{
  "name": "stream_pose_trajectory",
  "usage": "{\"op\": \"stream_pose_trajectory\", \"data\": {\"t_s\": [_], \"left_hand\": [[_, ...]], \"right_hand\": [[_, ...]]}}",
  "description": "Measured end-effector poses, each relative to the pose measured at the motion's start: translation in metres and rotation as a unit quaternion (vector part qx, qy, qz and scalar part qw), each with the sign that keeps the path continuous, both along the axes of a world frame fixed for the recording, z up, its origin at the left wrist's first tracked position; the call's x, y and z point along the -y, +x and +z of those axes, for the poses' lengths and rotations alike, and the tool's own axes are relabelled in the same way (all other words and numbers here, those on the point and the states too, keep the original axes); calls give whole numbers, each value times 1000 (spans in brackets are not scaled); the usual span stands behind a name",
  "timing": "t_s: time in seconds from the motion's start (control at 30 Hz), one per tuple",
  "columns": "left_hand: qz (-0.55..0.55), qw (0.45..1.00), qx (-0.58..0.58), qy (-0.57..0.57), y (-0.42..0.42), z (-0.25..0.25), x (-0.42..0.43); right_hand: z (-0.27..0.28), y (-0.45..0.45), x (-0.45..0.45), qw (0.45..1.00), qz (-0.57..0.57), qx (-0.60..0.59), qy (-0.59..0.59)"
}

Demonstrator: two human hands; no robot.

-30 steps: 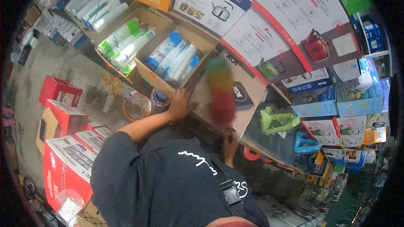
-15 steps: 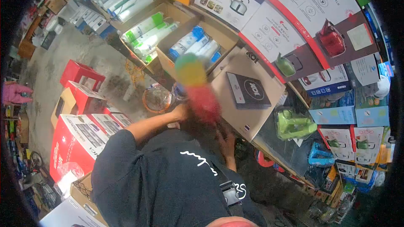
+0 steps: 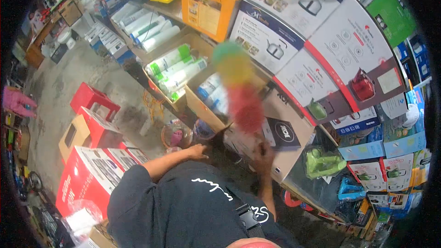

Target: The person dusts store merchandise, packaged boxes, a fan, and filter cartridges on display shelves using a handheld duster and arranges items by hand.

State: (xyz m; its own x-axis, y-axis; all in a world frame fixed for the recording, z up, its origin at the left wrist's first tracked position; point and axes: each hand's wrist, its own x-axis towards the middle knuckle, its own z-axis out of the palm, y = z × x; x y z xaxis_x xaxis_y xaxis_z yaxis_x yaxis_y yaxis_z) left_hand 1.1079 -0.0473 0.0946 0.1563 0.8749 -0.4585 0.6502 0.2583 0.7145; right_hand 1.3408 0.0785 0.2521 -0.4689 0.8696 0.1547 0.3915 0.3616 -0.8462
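A feather-like duster (image 3: 241,87), green, yellow and red, is blurred by motion above a flat brown carton. At its lower red end my right hand (image 3: 262,156) is closed round its handle. My left hand (image 3: 197,152) is low beside the open carton of blue-labelled rolls (image 3: 212,89), apart from it; its fingers look curled, and nothing shows in them. On the brown carton (image 3: 294,156) lies a dark box with a round logo (image 3: 285,133). Left of the blue-labelled rolls is a carton of green-labelled rolls (image 3: 177,69).
Kettle boxes (image 3: 347,41) stand stacked behind the brown carton. A green plastic-wrapped item (image 3: 321,163) and a blue one (image 3: 351,189) lie to the right. Red boxes (image 3: 85,179) and a red stool (image 3: 94,101) are on the left, with round wrapped items (image 3: 177,134) near my left hand.
The duster has swung right and up from over my left forearm, with my right hand moving up with it. My left hand now shows clear of the duster. The camera view has also shifted.
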Motion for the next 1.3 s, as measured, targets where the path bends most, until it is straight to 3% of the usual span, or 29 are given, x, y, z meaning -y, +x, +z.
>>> {"op": "stream_pose_trajectory", "data": {"t_s": [0.03,0.13,0.23,0.27,0.3,0.37,0.4,0.43,0.5,0.53,0.57,0.63,0.67,0.77,0.83,0.87,0.9,0.93,0.97,1.0,1.07,1.1,1.17,1.2,1.27,1.3], "left_hand": [[-12,999,-37,-29,-10,-32,-1],[-46,997,-45,-30,-51,-50,-6],[-31,998,-45,8,-93,-68,-15],[-38,999,-24,5,-112,-64,-21],[-44,999,1,-1,-129,-63,-24],[-8,998,-25,55,-160,-92,-23],[3,998,-51,35,-173,-107,-24],[1,1000,-7,-21,-193,-75,-27],[-3,999,-42,28,-224,-133,-23],[-14,998,-21,-60,-240,-118,-25],[56,993,-72,-77,-248,-85,-20],[102,988,-91,-77,-269,-86,-8],[136,980,-115,-83,-274,-88,-1],[142,970,-109,-165,-289,-82,7],[193,964,-98,-155,-286,-96,19],[242,961,-73,-111,-280,-94,31],[240,958,-58,-147,-276,-96,35],[268,953,-99,-104,-264,-135,48],[202,963,-80,-158,-267,-103,42],[156,961,-88,-209,-267,-153,45],[153,962,-61,-216,-275,-145,40],[180,957,-79,-213,-277,-114,33],[241,953,-89,-160,-286,-112,28],[268,947,-127,-124,-287,-112,24],[294,942,-73,-143,-296,-110,20],[323,936,-66,-127,-297,-116,22]], "right_hand": [[10,-13,-13,998,-48,-40,20],[55,-61,-58,964,-145,-197,104],[87,-117,-81,923,-202,-323,61],[79,-136,-93,917,-221,-313,115],[67,-150,-98,922,-245,-291,73],[11,-173,-112,921,-228,-229,218],[-8,-180,-104,937,-220,-195,190],[-26,-181,-86,953,-204,-159,158],[-60,-177,-53,968,-198,-123,94],[-67,-179,-31,974,-198,-65,87],[-71,-179,-8,977,-197,-7,79],[-109,-159,22,973,-219,68,0],[-113,-157,35,971,-217,2,-103],[-135,-132,42,988,-116,52,-82],[-103,-157,50,988,-118,94,-46],[-114,-153,47,989,-122,79,-19],[-125,-150,44,990,-126,64,9],[-112,-166,43,990,-138,28,-10],[-99,-179,41,988,-152,-6,-27],[-111,-170,26,996,-93,5,-4],[-97,-179,4,995,-88,-41,26],[-77,-194,-10,991,-111,-55,58],[-30,-233,-39,968,-205,-59,132],[-9,-246,-53,964,-199,-142,105],[7,-260,-74,951,-194,-230,76],[11,-264,-81,961,-196,-174,85]]}}
